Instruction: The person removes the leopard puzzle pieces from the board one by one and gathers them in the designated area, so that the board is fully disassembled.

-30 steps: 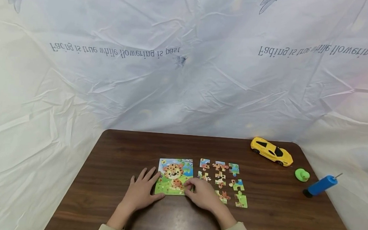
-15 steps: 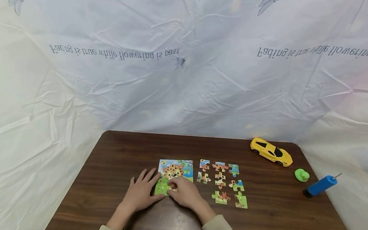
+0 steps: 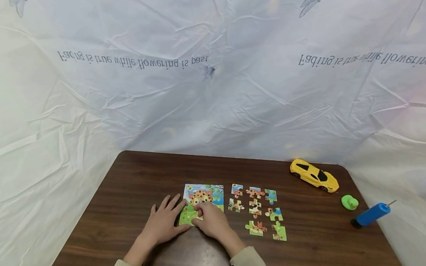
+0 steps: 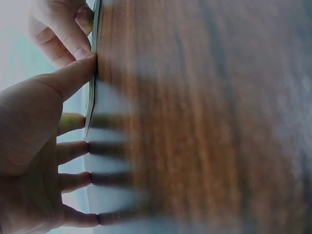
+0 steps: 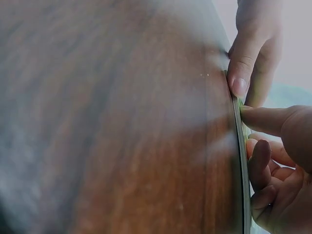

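Note:
A square jigsaw board [image 3: 214, 194] printed with a cartoon leopard lies on the table. My left hand [image 3: 160, 223] is spread flat beside it, with index fingertip at its left edge and thumb at its lower left corner. Over the board's lower middle, my right hand [image 3: 211, 220] has its thumb and index finger bent around a puzzle piece at the lower left, which the fingers largely hide. In the right wrist view, the right thumb [image 5: 265, 119] presses at the board's edge while the other fingers curl. The left thumb [image 4: 78, 75] meets that edge in the left wrist view.
Several loose puzzle pieces [image 3: 255, 208] lie in rows right of the board on the dark wood table [image 3: 141, 173]. Farther right are a yellow toy car [image 3: 314, 176], a green toy duck [image 3: 349, 202] and a blue pump-like cylinder [image 3: 372, 215]. A pale printed cloth hangs behind.
My right hand has moved left across the board, from its lower right side to its lower left, uncovering loose pieces. Over the last half second it shifts only slightly. The left hand stays put.

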A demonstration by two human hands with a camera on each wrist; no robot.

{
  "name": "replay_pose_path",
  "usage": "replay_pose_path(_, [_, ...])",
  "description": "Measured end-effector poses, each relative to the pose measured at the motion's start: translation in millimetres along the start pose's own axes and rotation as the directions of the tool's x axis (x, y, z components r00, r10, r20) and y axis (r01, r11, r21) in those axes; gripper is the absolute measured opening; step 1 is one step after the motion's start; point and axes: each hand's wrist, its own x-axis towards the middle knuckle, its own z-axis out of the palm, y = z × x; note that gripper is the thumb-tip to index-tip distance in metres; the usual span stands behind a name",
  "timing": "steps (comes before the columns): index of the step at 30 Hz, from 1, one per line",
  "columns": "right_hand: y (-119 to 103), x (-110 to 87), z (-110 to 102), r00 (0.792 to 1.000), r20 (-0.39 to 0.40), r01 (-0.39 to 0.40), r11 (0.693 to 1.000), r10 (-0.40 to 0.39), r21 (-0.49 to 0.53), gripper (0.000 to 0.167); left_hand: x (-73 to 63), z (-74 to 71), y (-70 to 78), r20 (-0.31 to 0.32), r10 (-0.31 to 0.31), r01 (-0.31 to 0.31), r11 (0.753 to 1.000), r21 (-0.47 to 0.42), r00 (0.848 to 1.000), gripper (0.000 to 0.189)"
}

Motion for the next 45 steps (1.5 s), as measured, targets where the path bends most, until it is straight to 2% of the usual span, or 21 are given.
replay_pose_path(5, [-2, -0.7, -1, 1.0, 0.015, -0.011, 1.0, 0.011, 0.007, 0.025, 0.3, 0.4, 0.5, 0.006, -0.003, 0.003, 1.0, 0.007, 1.0, 0.083])
replay_pose_path(14, [-7, -1.7, -10, 1.0, 0.009, 0.0, 0.997, -0.001, 0.079, 0.02, 2.4, 2.3, -1.7, 0.012, -0.011, 0.011, 1.0, 0.012, 1.0, 0.084])
replay_pose_path(26, [-2, 2.3, -11, 0.999, 0.012, 0.045, 0.994, -0.046, 0.095, 0.016, 2.8, 3.0, -2.1, 0.012, -0.017, 0.016, 1.0, 0.007, 1.0, 0.084])
replay_pose_path(33, [1, 1.8, -9, 1.0, 0.026, 0.008, 0.994, -0.011, 0.112, 0.015, 1.6, 2.7, -1.9, 0.003, -0.015, 0.015, 1.0, 0.007, 1.0, 0.083])
replay_pose_path(45, [4, 4.3, -5, 0.999, -0.039, 0.005, 0.982, 0.003, 0.19, 0.01, 2.9, 3.1, -3.1, 0.015, -0.01, 0.01, 1.0, 0.002, 1.0, 0.083])
